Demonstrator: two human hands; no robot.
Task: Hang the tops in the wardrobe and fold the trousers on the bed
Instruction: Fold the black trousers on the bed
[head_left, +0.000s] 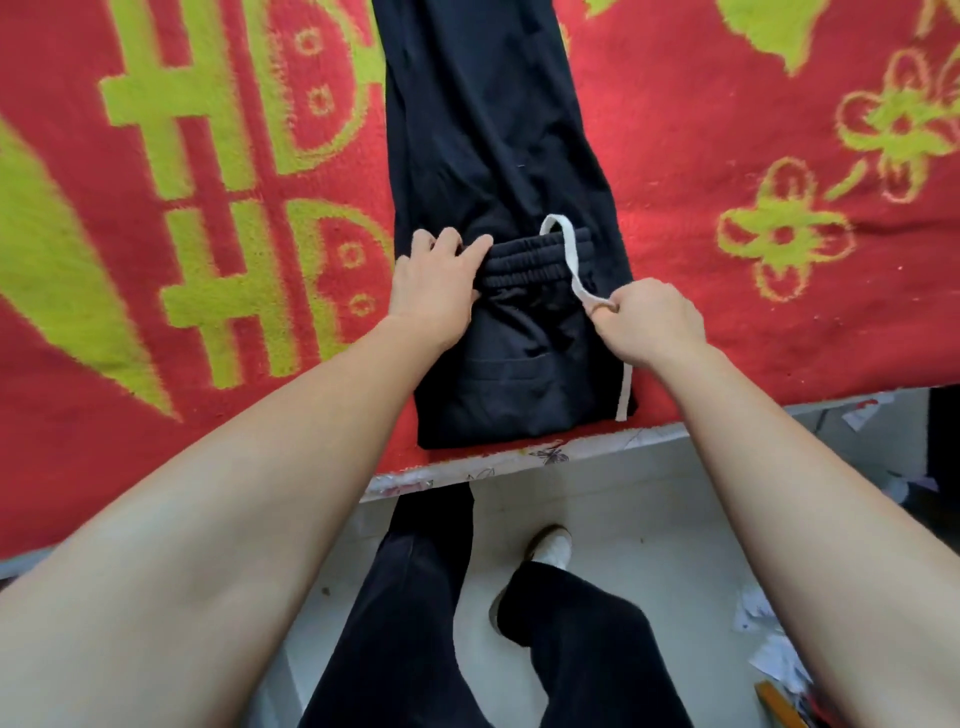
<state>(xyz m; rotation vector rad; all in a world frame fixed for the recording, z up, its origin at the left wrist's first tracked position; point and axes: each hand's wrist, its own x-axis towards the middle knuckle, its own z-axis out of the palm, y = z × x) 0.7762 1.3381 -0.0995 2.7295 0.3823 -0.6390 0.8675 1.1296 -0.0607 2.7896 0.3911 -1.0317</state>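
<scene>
Black trousers (483, 130) lie lengthwise on the bed, legs stretching away from me. Their upper part is folded over, so the elastic waistband (524, 260) lies across the middle. My left hand (436, 283) holds the waistband's left end, fingers curled over it. My right hand (649, 325) pinches the white drawstring (566, 254), which loops up from the waistband. A white side stripe (623, 392) shows at the fold's right edge.
A red blanket with yellow-green characters and flowers (727, 208) covers the bed. The bed edge (519, 460) runs just below the fold. Under it are a pale floor, my own black-trousered legs (415, 597), a white shoe (550, 545) and paper litter (769, 639) at the right.
</scene>
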